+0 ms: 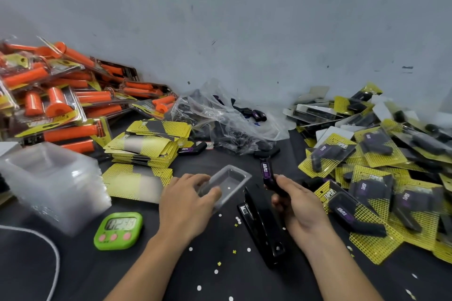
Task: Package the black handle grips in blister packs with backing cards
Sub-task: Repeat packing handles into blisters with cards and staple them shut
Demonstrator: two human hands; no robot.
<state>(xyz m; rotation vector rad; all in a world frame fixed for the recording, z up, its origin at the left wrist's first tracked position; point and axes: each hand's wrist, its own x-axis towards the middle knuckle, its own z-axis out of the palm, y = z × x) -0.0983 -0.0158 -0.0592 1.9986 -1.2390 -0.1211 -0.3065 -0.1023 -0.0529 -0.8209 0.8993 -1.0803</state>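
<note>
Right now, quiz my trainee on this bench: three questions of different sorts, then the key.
1. True or false: the right hand holds a black grip.
2. The left hand holds: A scissors, B a clear blister, C tape.
3. What lies between the hands?
Key: 1 true; 2 B; 3 the stapler.
</note>
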